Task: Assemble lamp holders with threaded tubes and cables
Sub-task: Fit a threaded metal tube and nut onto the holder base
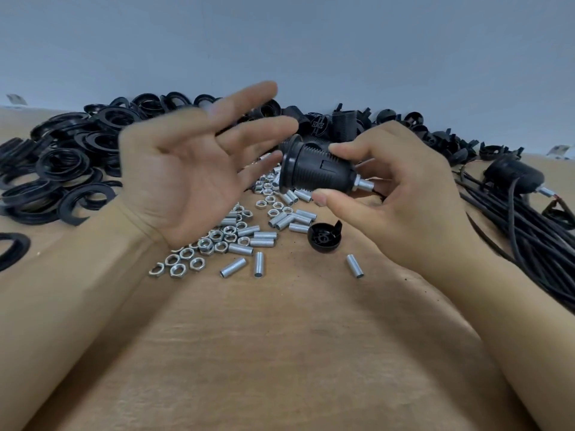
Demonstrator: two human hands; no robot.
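Fingers [342, 148] of the right hand [404, 194] pinch a black lamp holder [314, 169] between thumb and forefinger, holding it on its side in the air above the bench [280, 353], its flanged mouth toward the left and a silver threaded tube [364, 185] jutting from its narrow end toward the right palm. Beside that mouth the left hand [193, 169] is spread wide, palm up, holding nothing; it is blurred, so I cannot tell whether any fingertip touches the flange. Below lie loose threaded tubes [264, 239] and hex nuts [199, 247], with one black cap [323, 237] resting just beside them. Black rings [68, 163] are heaped at the far left, more holder parts [357, 122] along the back, and black cables [529, 231] run down the right side with another holder [513, 178] lying on them. The holder looks assembled to the tube, so my guess is that it is being checked or handed across. The risk is the light two-finger pinch on a ribbed, round body: a bump from the open left hand could roll it out of the grip into the loose hardware and scatter it. Twisting the body against the tube could also loosen the threaded joint.
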